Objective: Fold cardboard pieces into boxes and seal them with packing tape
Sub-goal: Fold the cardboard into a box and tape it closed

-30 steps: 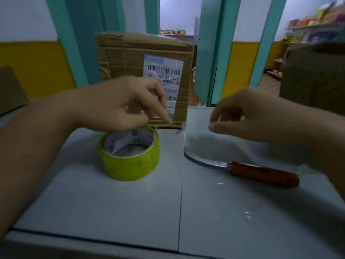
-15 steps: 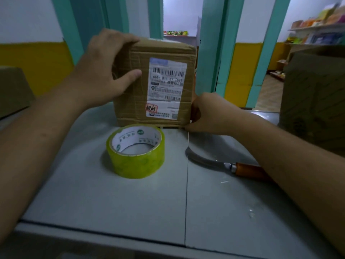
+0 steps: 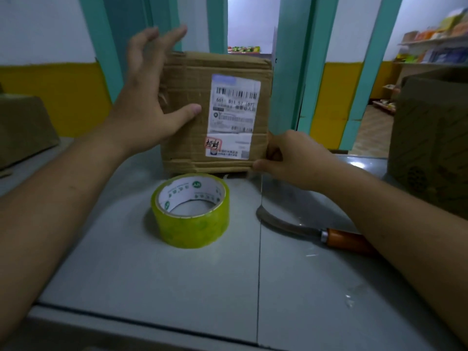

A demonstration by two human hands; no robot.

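Cardboard box [image 3: 215, 115] - worn, creased, old tape strips across it, white shipping label [image 3: 234, 115] facing the camera. It stands upright at 12 o'clock on the grey table [image 3: 152, 274]. I can't tell whether its bottom edge rests fully on the table or is slightly raised at the right.

Left hand [image 3: 149, 105] is at the box's 9 o'clock side, released. The fingers are spread and straight above the top-left corner, and only the thumb touches the front face. Right hand [image 3: 291, 160] is at the box's 4 o'clock corner, grasping it, thumb on the lower front edge and fingers curled behind the side.

Yellow-green tape roll [image 3: 192, 211] lies flat just at the box's 6 o'clock, near but apart. Knife [image 3: 316, 231] is at 3 o'clock of the roll, bare blade pointing toward the roll, orange handle partly under the right forearm. More brown boxes sit at far 9 and 3 o'clock.

Risks, as I judge them:
- One corner pinch carries the box, so it may pivot or tip backward with the left hand this loose.
- Laid forward, the box would land on the roll.
- The soft, worn corner could crumple or tear under the pinch.
- The right forearm is over the blade - pulling that arm back low could graze it.
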